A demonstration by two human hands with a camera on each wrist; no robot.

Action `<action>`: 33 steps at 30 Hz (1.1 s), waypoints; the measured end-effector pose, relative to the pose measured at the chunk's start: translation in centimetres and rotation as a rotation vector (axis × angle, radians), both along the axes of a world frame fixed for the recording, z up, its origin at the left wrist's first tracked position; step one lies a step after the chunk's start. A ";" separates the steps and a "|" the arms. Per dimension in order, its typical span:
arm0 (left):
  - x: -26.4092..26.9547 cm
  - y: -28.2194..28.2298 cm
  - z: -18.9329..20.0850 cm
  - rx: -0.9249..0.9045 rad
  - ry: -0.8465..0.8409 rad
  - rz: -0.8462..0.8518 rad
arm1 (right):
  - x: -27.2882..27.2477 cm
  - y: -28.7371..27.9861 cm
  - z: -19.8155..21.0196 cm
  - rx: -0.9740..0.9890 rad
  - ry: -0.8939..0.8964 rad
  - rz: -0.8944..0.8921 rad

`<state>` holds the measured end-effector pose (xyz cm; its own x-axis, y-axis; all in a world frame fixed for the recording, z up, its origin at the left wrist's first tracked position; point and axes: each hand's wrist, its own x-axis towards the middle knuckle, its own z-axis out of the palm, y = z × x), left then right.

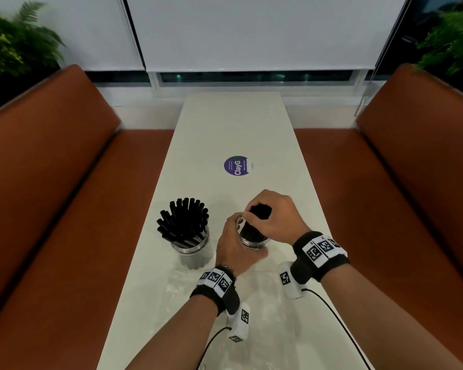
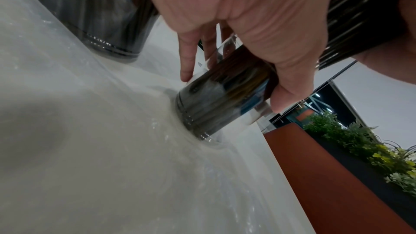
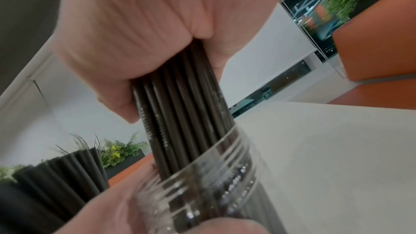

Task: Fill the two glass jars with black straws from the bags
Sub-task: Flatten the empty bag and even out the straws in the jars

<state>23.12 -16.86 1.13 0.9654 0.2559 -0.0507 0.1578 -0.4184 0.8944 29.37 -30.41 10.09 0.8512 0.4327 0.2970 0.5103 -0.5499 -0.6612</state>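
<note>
1. Head view: the right hand (image 1: 271, 217) is wrapped around a bundle of black straws (image 1: 254, 225), their lower ends inside the right glass jar (image 1: 253, 243).
2. The left hand (image 1: 235, 247) curls around that jar's near-left side, steadying it on the white table (image 1: 225, 129).
3. Just to the left stands the left glass jar (image 1: 193, 249), full of fanned-out straws (image 1: 183, 222).
4. Clear plastic bags (image 1: 187, 287) lie crumpled on the table's near end, under the wrists.
</note>
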 end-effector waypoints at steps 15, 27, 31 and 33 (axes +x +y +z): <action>0.0 -0.2 -0.2 0.015 0.012 -0.002 | 1.2 -0.8 1.2 -0.275 0.011 0.049; -0.2 -0.3 -0.3 0.004 0.049 0.005 | 0.9 -0.9 1.5 -0.219 0.044 0.036; -0.3 -0.3 0.0 0.026 0.048 0.002 | 0.9 -0.4 1.7 -0.197 0.054 0.029; -0.2 -0.4 0.1 0.032 0.050 0.001 | 1.1 -0.2 1.8 -0.182 0.054 0.017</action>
